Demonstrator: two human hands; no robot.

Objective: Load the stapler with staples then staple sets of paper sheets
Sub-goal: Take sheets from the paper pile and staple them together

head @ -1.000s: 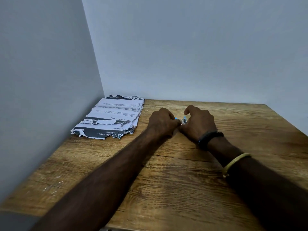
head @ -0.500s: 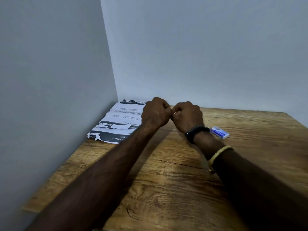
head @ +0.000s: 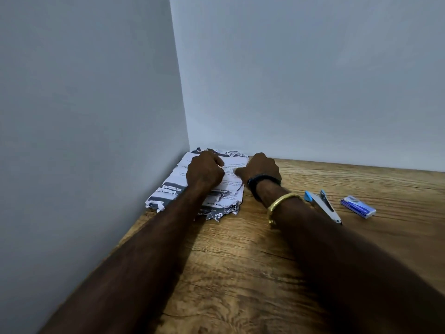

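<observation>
A stack of printed paper sheets with torn near edges lies in the table's far left corner. My left hand rests on top of the stack with its fingers curled under and hidden. My right hand is at the stack's right edge, thumb lying on the top sheet, fingers out of sight behind the hand. The stapler, silver with blue ends, lies open on the wood just right of my right forearm. A small blue staple box sits to its right. Neither hand touches them.
The wooden table stands in a corner, with grey walls on the left and at the back. My right wrist wears a black band and a gold bangle. Bare wood lies between my forearms.
Both hands have moved from mid-table, where they were pinched together around something small, to the paper stack in the corner. The view has turned left and the stapler now lies on the table.
</observation>
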